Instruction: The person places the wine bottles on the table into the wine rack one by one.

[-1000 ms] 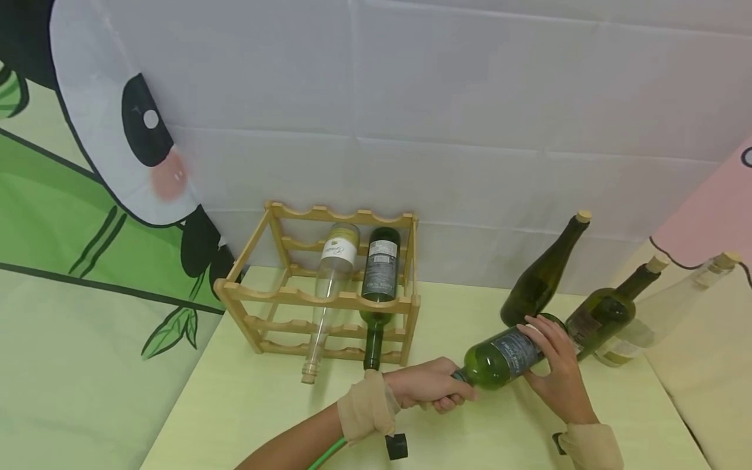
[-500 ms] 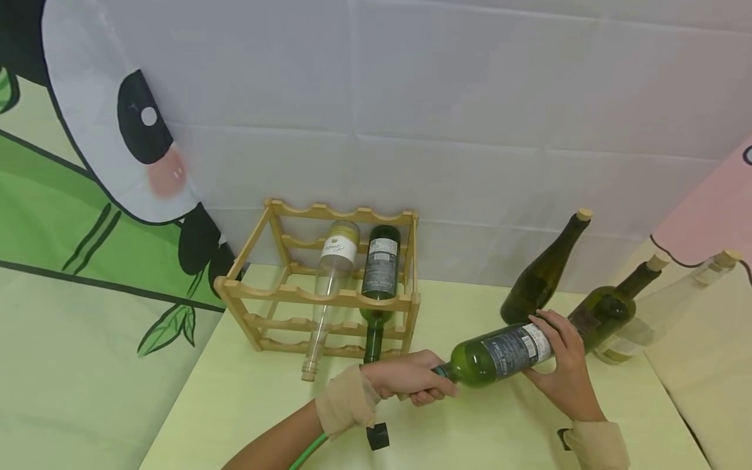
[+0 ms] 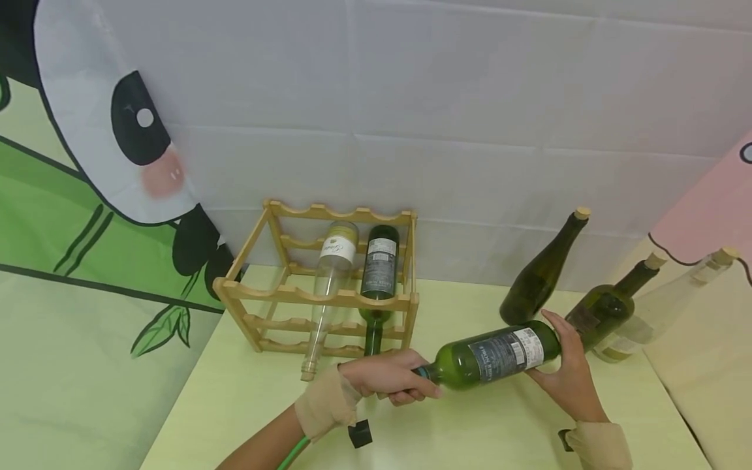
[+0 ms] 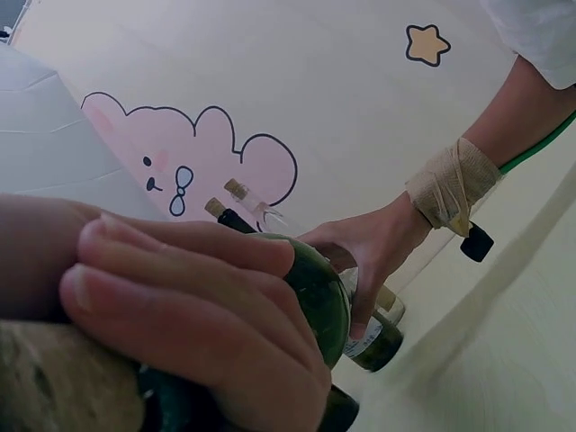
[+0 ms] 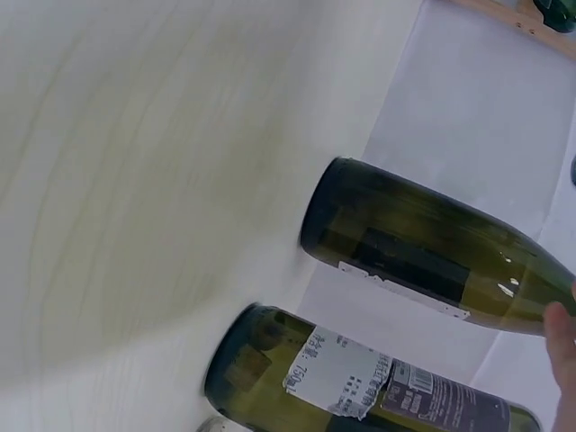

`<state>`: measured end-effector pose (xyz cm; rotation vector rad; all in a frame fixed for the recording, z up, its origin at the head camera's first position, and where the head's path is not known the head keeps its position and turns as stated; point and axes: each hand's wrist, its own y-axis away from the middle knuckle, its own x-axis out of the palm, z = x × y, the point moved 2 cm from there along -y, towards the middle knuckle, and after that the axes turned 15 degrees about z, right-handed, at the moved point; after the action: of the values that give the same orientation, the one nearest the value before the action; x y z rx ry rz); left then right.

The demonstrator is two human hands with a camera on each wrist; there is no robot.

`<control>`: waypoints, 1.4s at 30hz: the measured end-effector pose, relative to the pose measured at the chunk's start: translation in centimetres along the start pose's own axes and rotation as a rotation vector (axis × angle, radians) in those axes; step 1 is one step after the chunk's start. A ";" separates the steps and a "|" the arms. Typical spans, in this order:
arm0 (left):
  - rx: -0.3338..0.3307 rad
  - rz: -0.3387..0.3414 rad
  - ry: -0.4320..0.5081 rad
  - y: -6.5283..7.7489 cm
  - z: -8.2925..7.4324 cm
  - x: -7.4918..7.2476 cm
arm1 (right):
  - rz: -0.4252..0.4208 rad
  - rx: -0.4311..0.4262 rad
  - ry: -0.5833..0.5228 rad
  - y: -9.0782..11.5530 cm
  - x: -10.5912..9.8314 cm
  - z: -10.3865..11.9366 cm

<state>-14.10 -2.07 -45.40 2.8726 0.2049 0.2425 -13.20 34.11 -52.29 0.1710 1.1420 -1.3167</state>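
A green wine bottle (image 3: 461, 365) with a dark label and a white one lies nearly level over the table, neck to the left. My left hand (image 3: 390, 375) grips its neck, and the curled fingers of that left hand (image 4: 198, 315) fill the front of the left wrist view. At the base end, my right hand (image 3: 572, 385) cups the bottle between thumb and fingers. Just behind stands a dark green corked bottle (image 3: 537, 281). In the right wrist view, fingertips (image 5: 562, 333) show at the right edge, overlapping the dark green bottle (image 5: 432, 247).
A wooden wine rack (image 3: 341, 298) stands left of centre, bearing a clear bottle (image 3: 337, 251) and a green bottle (image 3: 380, 271), necks toward me. Another green corked bottle (image 3: 605, 313) and a clear corked bottle (image 3: 664, 307) stand at the right. A printed cloth wall (image 3: 470, 98) rises behind.
The held bottle has moved left, toward the rack, along with my left hand. My right hand has shifted slightly right, from the bottle's body to its base end.
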 end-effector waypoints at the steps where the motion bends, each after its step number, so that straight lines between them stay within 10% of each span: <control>1: -0.002 0.001 -0.006 0.2 0.0 0.0 | 0.012 0.008 -0.010 0.0 -0.1 -0.1; 23: 0.089 0.083 -0.072 6.4 1.1 0.1 | 0.059 0.162 -0.238 -3.3 1.6 -2.6; 42: 0.099 0.091 -0.140 11.0 2.1 -0.9 | 0.176 0.258 -0.557 -10.5 3.1 -0.4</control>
<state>-13.34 -13.29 -44.68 2.9860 0.0615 0.0487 -22.49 28.96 -49.69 0.0811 0.4748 -1.2437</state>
